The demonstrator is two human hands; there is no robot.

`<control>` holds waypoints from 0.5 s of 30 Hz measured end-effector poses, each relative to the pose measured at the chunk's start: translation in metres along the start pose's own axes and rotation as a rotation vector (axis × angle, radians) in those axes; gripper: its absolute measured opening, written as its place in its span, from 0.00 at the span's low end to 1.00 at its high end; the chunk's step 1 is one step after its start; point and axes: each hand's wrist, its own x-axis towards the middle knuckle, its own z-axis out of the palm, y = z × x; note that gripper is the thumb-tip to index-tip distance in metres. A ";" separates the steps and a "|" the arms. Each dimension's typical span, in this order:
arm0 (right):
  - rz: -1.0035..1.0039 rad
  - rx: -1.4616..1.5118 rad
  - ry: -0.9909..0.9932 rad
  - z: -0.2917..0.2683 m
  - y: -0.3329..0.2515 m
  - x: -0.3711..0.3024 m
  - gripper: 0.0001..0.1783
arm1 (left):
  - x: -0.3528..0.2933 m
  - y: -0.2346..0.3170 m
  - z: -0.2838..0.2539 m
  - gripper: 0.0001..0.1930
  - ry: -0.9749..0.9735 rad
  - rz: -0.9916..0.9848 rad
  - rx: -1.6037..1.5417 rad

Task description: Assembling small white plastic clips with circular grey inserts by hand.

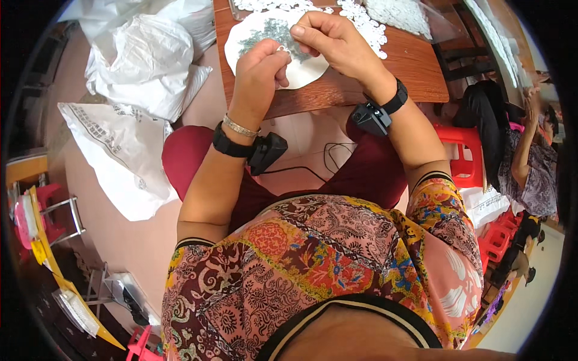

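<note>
Both of my hands are raised over a white round tray or sheet [308, 77] at the table's near left edge. On it lies a loose pile of small grey-green pieces [269, 30]. My left hand [259, 73] is closed in a pinch, with a small white ring-like piece [281, 49] at its fingertips. Just to the right, my right hand [337, 43] is pinched too, thumb against curled forefinger; whatever it may hold is too small to tell. The two hands are close but apart.
Many small white round pieces [368, 31] are spread over the brown wooden table [415, 75], beside a clear bag [400, 17] of white pieces. White woven sacks [141, 66] stand on the floor at left. A red stool [463, 153] and another person [533, 168] are at right.
</note>
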 end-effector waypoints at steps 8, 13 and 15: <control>0.023 0.036 -0.033 0.010 0.000 0.000 0.14 | -0.002 -0.002 0.000 0.09 -0.007 0.024 0.052; 0.061 0.033 -0.014 0.007 0.003 0.000 0.15 | -0.001 0.000 0.005 0.10 0.069 0.042 -0.030; 0.034 0.039 -0.001 0.010 0.004 0.001 0.15 | -0.002 0.000 0.005 0.10 0.067 0.047 -0.030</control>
